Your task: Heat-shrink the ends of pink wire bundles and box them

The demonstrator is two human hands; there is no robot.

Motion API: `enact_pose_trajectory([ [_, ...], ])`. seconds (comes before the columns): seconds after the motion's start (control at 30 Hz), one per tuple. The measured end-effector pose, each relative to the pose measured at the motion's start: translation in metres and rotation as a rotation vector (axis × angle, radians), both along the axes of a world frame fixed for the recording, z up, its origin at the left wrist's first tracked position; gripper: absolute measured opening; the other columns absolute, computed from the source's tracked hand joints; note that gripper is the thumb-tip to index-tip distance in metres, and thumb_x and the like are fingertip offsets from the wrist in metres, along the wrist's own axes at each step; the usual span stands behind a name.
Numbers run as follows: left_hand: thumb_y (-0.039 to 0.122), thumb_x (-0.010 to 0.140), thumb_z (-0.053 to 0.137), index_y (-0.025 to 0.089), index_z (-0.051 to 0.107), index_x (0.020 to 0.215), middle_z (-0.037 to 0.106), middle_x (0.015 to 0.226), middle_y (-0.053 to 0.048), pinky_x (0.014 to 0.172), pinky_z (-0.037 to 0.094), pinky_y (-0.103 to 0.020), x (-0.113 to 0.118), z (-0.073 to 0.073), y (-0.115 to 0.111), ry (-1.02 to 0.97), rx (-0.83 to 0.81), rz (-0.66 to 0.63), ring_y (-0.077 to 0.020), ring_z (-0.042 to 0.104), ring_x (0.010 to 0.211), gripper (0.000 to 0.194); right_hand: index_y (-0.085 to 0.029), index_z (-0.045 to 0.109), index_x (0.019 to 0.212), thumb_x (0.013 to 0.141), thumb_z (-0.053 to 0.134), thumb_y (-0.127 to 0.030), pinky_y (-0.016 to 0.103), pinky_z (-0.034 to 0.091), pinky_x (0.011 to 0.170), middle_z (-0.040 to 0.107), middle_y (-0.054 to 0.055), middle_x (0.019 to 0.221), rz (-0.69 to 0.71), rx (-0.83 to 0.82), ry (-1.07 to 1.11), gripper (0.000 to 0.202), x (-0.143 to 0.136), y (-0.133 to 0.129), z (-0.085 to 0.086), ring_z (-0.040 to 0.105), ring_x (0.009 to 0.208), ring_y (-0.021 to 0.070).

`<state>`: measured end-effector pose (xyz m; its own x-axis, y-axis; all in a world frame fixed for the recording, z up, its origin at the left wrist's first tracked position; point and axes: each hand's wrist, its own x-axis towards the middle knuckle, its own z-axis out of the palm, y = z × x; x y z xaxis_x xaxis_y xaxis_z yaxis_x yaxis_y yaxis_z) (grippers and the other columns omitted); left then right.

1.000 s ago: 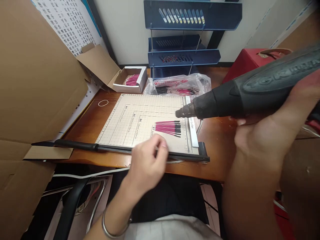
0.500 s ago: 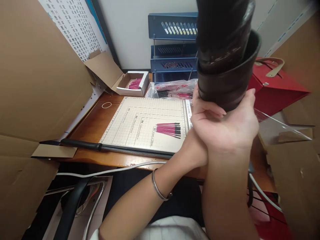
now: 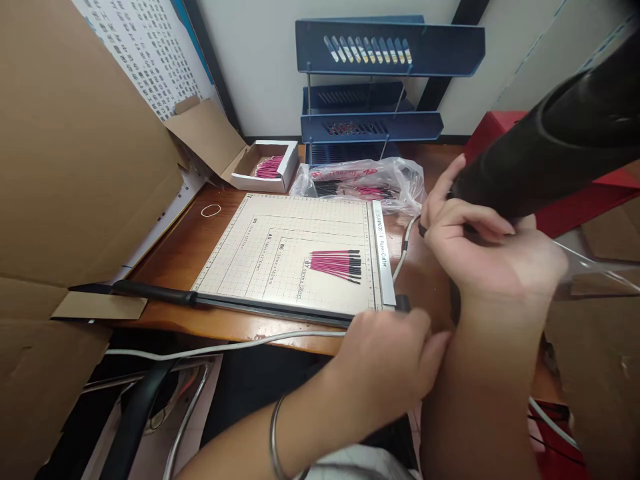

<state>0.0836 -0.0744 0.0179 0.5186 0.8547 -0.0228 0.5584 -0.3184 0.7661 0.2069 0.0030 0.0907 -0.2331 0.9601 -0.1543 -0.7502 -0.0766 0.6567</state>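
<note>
A large dark tubular object (image 3: 540, 147) slants from the upper right edge down to my right hand (image 3: 493, 250), whose curled fingers are closed around its lower end. My left hand (image 3: 387, 357) is a loose fist, back upward and blurred, at the near right corner of the paper cutter (image 3: 240, 267); its curled fingers hide whatever is in it. Red pieces with black ends (image 3: 337, 264) lie in a row on the cutter board. The cutter's black handle (image 3: 155, 292) lies low at the left.
Behind the cutter are an open white box (image 3: 287, 167) of red pieces, a plastic bag (image 3: 363, 183) and blue tiered trays (image 3: 370, 127). Cardboard (image 3: 75, 167) rises at the left, a red box (image 3: 500, 127) stands at the right. A white cable (image 3: 240, 345) runs along the table's front edge.
The dark tubular object has tilted over to the right with my right hand. My left hand has come away from it, down toward me, and is now curled.
</note>
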Motion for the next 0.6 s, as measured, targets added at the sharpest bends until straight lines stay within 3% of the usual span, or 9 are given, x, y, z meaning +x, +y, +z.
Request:
enact_pose_trajectory([
  [0.07,0.031,0.105,0.043,0.016,0.069,0.089,0.078,0.092,-0.014,0.071,0.056,-0.041,-0.001,-0.012,-0.019,0.277,-0.012,-0.130,-0.0312,0.076,0.084,0.034,-0.027,0.063,0.131,0.084,0.078,-0.034,0.020,0.048,0.047,0.057,0.010,0.141,-0.011,-0.043,0.140,0.050,0.017,0.010,-0.011,0.063,0.103,0.0166],
  [0.1,0.026,0.105,0.042,0.014,0.071,0.096,0.078,0.096,-0.014,0.073,0.058,-0.041,0.000,-0.019,-0.027,0.367,-0.045,-0.194,-0.0310,0.077,0.087,0.032,-0.028,0.060,0.135,0.085,0.078,-0.039,0.021,0.049,0.048,0.054,0.011,0.144,-0.041,-0.051,0.100,0.054,0.024,0.016,-0.017,0.064,0.108,0.0185],
  [0.2,0.020,0.098,0.051,0.012,0.073,0.106,0.079,0.098,-0.013,0.078,0.062,-0.046,0.008,-0.042,-0.043,0.463,-0.143,-0.356,-0.0334,0.078,0.089,0.025,-0.027,0.052,0.144,0.099,0.052,-0.053,0.020,0.031,0.034,0.054,0.015,0.138,-0.152,-0.078,-0.313,0.052,0.037,0.034,-0.034,0.066,0.105,0.0188],
  [0.3,0.019,0.095,0.052,0.012,0.074,0.108,0.080,0.098,-0.013,0.079,0.063,-0.046,0.018,-0.055,-0.046,0.452,-0.164,-0.365,-0.0337,0.078,0.089,0.026,-0.014,0.052,0.142,0.103,0.029,-0.060,0.016,0.029,0.033,0.057,0.021,0.130,-0.204,-0.064,-0.546,0.064,0.048,0.054,-0.048,0.066,0.092,0.0149],
  [0.4,0.019,0.093,0.052,0.011,0.075,0.106,0.079,0.098,-0.015,0.079,0.063,-0.047,0.023,-0.058,-0.043,0.440,-0.165,-0.352,-0.0344,0.078,0.089,0.027,-0.001,0.067,0.110,0.097,-0.007,-0.067,0.013,0.022,0.037,0.059,0.025,0.117,-0.145,-0.112,-0.909,0.100,0.063,0.074,-0.058,0.070,0.091,0.0148],
  [0.47,0.019,0.091,0.053,0.010,0.076,0.101,0.079,0.095,-0.016,0.080,0.063,-0.047,0.024,-0.058,-0.041,0.429,-0.163,-0.354,-0.0348,0.078,0.087,0.026,-0.002,0.068,0.087,0.089,-0.034,-0.049,0.014,0.019,0.041,0.061,0.022,0.109,-0.046,0.096,-1.268,0.113,0.069,0.082,-0.061,0.072,0.096,0.0150],
  [0.5,0.020,0.091,0.053,0.010,0.076,0.099,0.079,0.094,-0.016,0.080,0.063,-0.047,0.024,-0.058,-0.040,0.424,-0.161,-0.355,-0.0350,0.078,0.086,0.027,-0.003,0.068,0.084,0.088,-0.037,-0.043,0.014,0.020,0.041,0.062,0.021,0.110,-0.022,0.171,-1.348,0.112,0.069,0.083,-0.061,0.072,0.099,0.0166],
  [0.57,0.022,0.090,0.053,0.009,0.077,0.099,0.079,0.092,-0.016,0.081,0.063,-0.048,0.023,-0.057,-0.038,0.412,-0.161,-0.355,-0.0355,0.078,0.086,0.028,-0.005,0.068,0.103,0.097,-0.026,-0.043,0.012,0.029,0.040,0.060,0.026,0.123,-0.080,0.135,-1.294,0.101,0.060,0.078,-0.056,0.072,0.105,0.0181],
  [0.6,0.022,0.090,0.054,0.009,0.077,0.099,0.079,0.092,-0.017,0.082,0.062,-0.049,0.023,-0.056,-0.038,0.403,-0.161,-0.351,-0.0359,0.078,0.086,0.029,-0.003,0.063,0.119,0.102,-0.015,-0.051,0.011,0.029,0.036,0.058,0.030,0.126,-0.159,-0.075,-1.065,0.094,0.053,0.074,-0.052,0.072,0.105,0.0205],
])
